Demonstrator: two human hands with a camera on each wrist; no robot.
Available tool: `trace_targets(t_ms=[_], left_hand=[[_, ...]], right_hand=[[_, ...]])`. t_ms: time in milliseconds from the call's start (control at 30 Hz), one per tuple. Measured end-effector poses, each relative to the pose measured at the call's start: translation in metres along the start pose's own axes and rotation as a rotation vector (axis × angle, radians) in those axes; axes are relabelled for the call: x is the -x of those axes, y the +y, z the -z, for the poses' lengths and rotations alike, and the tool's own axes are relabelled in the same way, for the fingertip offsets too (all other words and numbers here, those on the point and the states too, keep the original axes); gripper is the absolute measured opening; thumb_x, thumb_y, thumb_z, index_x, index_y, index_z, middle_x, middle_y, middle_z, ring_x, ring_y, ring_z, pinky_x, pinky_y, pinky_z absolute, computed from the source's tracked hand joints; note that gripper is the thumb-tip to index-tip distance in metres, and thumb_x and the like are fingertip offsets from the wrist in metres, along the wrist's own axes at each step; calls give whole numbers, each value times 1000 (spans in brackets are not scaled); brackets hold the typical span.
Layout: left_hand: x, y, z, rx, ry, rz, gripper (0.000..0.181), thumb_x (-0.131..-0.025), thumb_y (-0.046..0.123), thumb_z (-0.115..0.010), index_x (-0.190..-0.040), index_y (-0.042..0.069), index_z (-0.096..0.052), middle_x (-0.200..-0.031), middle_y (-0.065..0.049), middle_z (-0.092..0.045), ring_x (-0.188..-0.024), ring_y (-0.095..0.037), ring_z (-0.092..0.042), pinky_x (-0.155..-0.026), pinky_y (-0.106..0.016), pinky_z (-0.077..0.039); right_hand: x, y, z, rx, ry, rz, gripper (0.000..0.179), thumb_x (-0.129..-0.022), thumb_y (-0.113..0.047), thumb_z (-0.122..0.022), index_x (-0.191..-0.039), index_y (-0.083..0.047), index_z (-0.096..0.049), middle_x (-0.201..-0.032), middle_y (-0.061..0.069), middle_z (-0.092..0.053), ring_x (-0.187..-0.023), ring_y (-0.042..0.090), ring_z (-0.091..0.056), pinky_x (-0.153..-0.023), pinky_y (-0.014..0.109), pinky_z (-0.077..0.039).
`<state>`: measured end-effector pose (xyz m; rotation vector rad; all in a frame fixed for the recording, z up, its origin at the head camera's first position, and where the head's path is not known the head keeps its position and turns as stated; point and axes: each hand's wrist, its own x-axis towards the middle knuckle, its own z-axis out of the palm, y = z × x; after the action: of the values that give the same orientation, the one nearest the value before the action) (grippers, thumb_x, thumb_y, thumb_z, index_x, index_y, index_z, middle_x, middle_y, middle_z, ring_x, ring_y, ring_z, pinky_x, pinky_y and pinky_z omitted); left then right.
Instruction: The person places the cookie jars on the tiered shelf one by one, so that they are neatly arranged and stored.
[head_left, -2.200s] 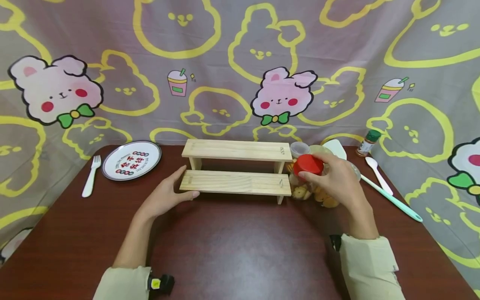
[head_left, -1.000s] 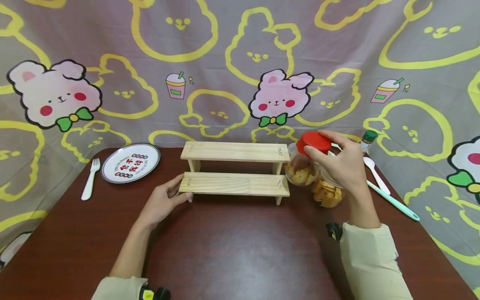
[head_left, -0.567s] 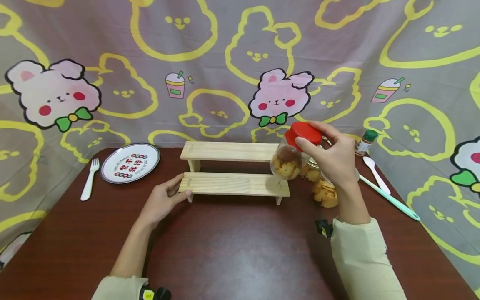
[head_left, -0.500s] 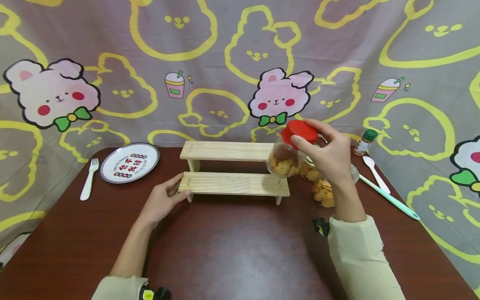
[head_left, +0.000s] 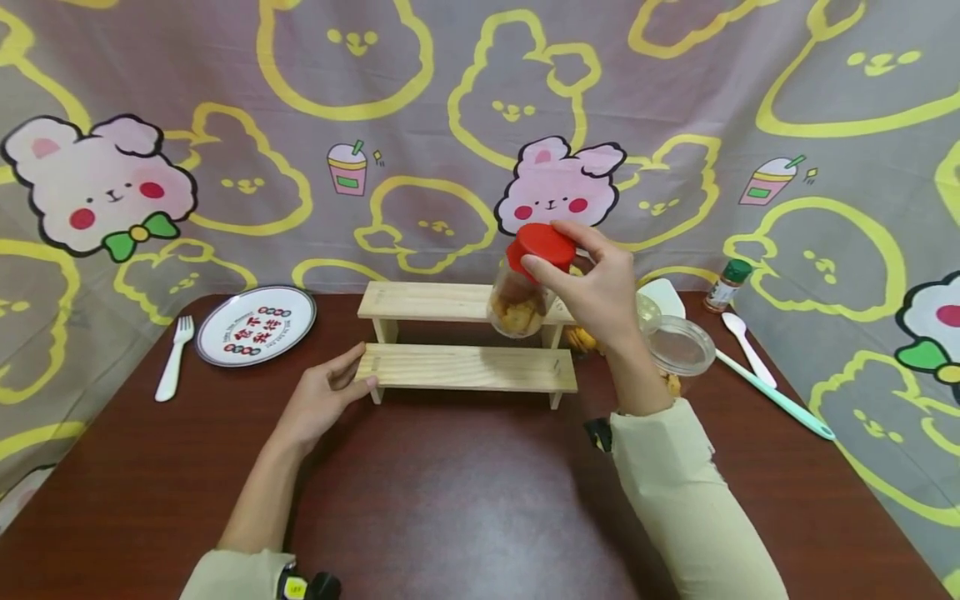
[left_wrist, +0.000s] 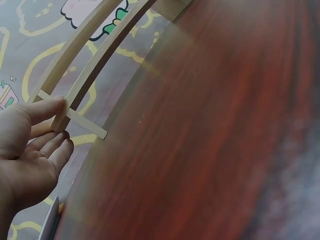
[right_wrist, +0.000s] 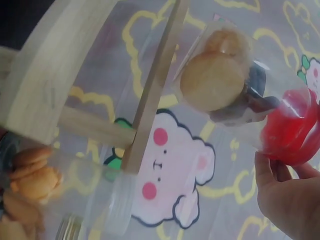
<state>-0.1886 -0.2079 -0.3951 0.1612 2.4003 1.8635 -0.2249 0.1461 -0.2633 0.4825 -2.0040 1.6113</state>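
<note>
My right hand (head_left: 600, 287) grips the red lid (head_left: 546, 244) of a clear jar of cookies (head_left: 517, 307). The jar hangs tilted over the right part of a two-tier wooden shelf's upper board (head_left: 427, 300). In the right wrist view the jar (right_wrist: 212, 82) appears beyond the upper board, apart from it, with the fingers at the lid's edge. My left hand (head_left: 318, 407) holds the left end of the lower board (head_left: 465, 367). The left wrist view shows its thumb (left_wrist: 47, 109) on the board's near face and the fingers on the other side.
Right of the shelf stand other cookie jars, one with a clear lid (head_left: 681, 346), partly hidden by my right arm. Beyond lie a mint-handled spatula (head_left: 780, 397), a white spoon (head_left: 750, 350) and a green-capped spice bottle (head_left: 727, 286). A plate (head_left: 255, 325) and fork (head_left: 175, 358) lie left.
My right hand has lifted the red-lidded jar from the group at the right and carried it left over the shelf. The left hand has closed onto the shelf's left end and stays there.
</note>
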Motion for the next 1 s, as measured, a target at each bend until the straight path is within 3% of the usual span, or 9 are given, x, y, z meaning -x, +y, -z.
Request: trace_targets(t_ms=[267, 500, 700, 1000], left_hand=[[0, 2, 2, 44, 13, 18, 72, -96, 13, -72, -156, 1, -35, -159, -14, -35, -144, -26, -37, -101, -14, -43], [0, 0, -2, 116, 15, 33, 71, -97, 10, -71, -156, 0, -34, -161, -13, -33, -146, -24, -34, -104, -18, -42], [1, 0, -1, 114, 18, 35, 71, -97, 11, -71, -156, 0, -34, -161, -12, -33, -146, -24, -33, -105, -19, -42], [0, 2, -2, 113, 14, 49, 72, -97, 13, -71, -156, 1, -34, -161, -11, -33, -146, -24, -32, -106, -20, -41]], right_hand=[[-12, -2, -27, -4, -38, -31, 53, -81, -14, -86, -128, 4, -68, -129, 13, -64, -114, 23, -60, -95, 33, -57], [-21, -5, -46, 32, -52, -16, 51, -80, -14, -87, -125, 3, -69, -125, 13, -67, -111, 21, -61, -93, 34, -58], [-25, -3, -63, 20, -110, 33, 55, -80, -13, -87, -127, 6, -67, -122, 15, -66, -105, 24, -63, -90, 36, -59], [-31, -6, -92, -10, -182, 19, 58, -82, -16, -86, -130, 5, -64, -126, 15, -65, -106, 24, -64, -89, 30, -59]])
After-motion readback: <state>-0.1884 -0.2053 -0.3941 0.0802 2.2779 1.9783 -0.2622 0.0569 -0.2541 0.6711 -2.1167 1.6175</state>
